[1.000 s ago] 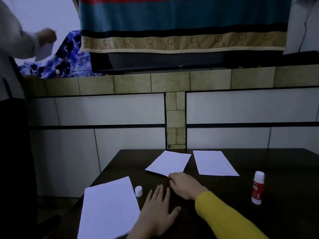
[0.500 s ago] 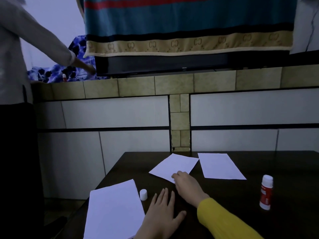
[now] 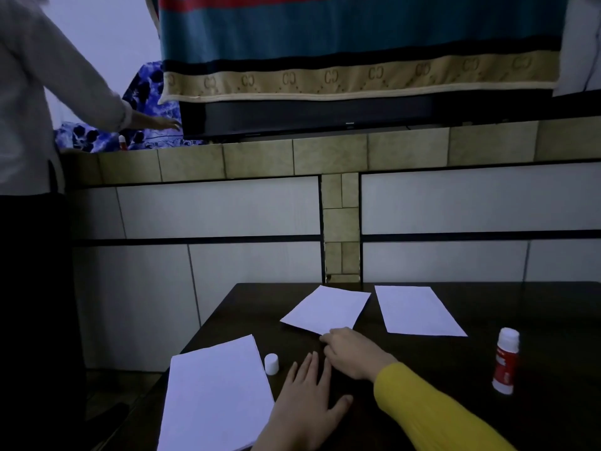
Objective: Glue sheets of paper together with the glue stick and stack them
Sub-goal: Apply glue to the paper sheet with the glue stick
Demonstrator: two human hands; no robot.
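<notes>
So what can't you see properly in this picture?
- Head view: the right hand's fingertips curl at the corner of the tilted sheet, so whether they pinch it is unclear.
- The paper stack's near edge is cut off by the bottom edge.
- The glue stick's label is too small and dim to read.
- The left hand hides the table beneath it.

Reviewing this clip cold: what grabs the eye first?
White paper on the dark table: a stack of sheets near left, two single sheets farther back. The right hand touches the tilted sheet's near corner, and the red-and-white glue stick stands uncapped at right.
</notes>
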